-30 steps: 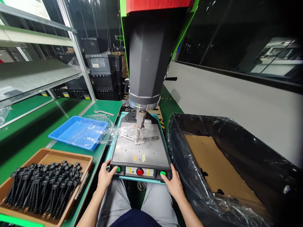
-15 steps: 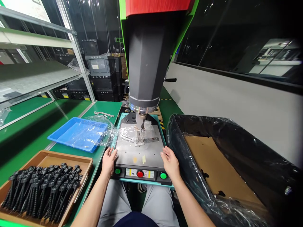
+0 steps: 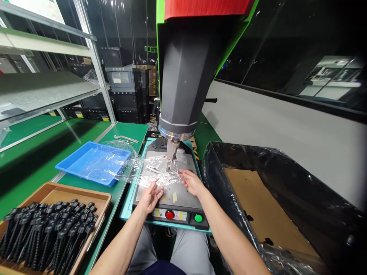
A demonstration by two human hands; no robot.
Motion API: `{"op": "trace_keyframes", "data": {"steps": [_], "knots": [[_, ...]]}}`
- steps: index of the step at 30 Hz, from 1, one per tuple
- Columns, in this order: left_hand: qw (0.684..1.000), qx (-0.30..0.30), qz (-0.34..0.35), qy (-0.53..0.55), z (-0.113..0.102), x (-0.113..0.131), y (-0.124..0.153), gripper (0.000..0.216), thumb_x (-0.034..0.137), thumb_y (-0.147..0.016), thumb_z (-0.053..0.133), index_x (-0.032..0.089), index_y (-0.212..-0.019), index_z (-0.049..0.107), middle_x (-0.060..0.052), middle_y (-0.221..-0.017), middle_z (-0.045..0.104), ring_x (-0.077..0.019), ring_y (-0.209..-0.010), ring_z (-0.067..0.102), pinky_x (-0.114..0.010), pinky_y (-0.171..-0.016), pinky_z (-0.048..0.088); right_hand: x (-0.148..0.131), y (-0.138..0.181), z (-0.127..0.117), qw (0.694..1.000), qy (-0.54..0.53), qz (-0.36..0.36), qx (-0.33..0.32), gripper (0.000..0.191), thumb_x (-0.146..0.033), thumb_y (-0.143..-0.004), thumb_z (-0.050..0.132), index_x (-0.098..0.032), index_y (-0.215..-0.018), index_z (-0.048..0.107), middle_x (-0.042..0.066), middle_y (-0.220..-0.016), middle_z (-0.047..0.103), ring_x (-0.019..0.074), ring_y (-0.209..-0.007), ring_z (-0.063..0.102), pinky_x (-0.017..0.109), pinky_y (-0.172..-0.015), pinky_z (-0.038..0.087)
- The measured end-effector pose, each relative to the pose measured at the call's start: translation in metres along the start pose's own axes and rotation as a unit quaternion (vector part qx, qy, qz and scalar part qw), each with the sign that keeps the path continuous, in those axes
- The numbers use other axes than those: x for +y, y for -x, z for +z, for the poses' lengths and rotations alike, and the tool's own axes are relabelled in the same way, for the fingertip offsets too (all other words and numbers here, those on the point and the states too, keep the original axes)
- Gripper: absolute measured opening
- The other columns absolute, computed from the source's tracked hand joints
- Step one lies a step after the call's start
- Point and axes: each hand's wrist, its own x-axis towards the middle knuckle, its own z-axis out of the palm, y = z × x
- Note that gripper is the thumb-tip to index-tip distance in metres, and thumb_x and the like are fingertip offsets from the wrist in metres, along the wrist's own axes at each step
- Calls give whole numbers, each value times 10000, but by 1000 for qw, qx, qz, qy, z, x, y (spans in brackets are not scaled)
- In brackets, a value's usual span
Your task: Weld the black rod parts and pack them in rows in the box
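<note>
Left grip (image 3: 150,198): fingers partly curled, near the front of the metal plate (image 3: 186,198); I cannot tell whether it is closed on anything.
Right grip (image 3: 192,183): fingers extended, at the right edge of the clear film (image 3: 133,169); I cannot tell whether it pinches it.
Clear film, crinkled: I find it running from the blue tray (image 3: 75,161) across to the metal plate, one end between my two grips, near the metal tip (image 3: 172,149) of the dark machine head (image 3: 180,80).
Buttons, front panel: one red button (image 3: 169,214), one green button (image 3: 198,218), to its right.
Green surface (image 3: 130,129), on my left: wrench (image 3: 126,138), blue tray, brown tray (image 3: 57,188) of black ribbed parts (image 3: 48,233).
On my right: black-lined bin (image 3: 216,162) with cardboard (image 3: 259,204) inside.
</note>
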Motion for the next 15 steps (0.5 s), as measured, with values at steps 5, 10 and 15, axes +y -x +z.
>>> {"op": "trace_keyframes", "data": {"steps": [5,10,15], "knots": [[999,-27,36,-27,24,5,17,229,242,-754,732,142,-939,641,-48,-882,693,-111,-665,646,-249,-673,554,-1,-2,12,995,64,-74,-33,389,-425,-673,733,-168,-947,635,-18,-666,585,45,-387,384,156,-340,189],[997,-55,43,-34,41,21,23,200,239,-743,738,139,-893,652,-61,-908,711,-131,-692,667,-274,-715,559,-12,-23,33,944,178,-254,112,469,-440,-680,694,-175,-1065,650,35,-814,627,136,-631,555,246,-540,462],[996,-63,43,-52,47,27,23,189,258,-755,728,149,-894,659,-83,-994,717,-134,-729,679,-271,-738,554,-34,-39,47,880,325,-339,69,431,-420,-740,636,-213,-1117,671,93,-1142,612,239,-1009,590,375,-879,483]]}}
